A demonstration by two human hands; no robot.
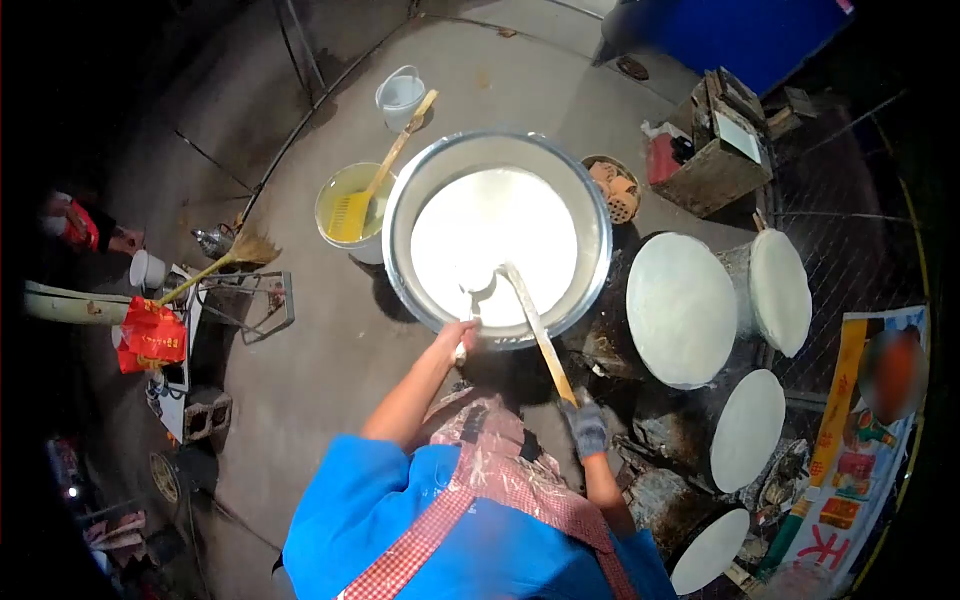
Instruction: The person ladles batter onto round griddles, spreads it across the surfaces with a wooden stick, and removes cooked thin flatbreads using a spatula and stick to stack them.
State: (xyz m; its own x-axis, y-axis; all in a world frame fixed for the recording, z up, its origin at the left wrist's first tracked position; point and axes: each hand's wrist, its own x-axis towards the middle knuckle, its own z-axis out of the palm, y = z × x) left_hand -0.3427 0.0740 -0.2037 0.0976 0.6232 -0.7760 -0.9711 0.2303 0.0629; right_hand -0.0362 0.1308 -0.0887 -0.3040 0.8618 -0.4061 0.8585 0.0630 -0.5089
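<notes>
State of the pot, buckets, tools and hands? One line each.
Large pot: uncovered, white contents
Left hand: closed on ladle
Ladle: held over pot
Right hand: gloved, closed on paddle
Wooden paddle: tilted, far end in contents
Larger bucket: uncovered
Yellow slotted tool: leaning in larger bucket
Small bucket: upright, handle raised

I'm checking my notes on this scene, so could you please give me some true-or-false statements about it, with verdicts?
1. The right hand grips a wooden stick. True.
2. Both hands wear gloves. False: the left hand is bare.
3. The large metal pot holds something white. True.
4. The yellow slotted tool lies on the floor. False: it rests in a bucket.
5. In the picture, a broom shows left of that bucket. True.
</notes>
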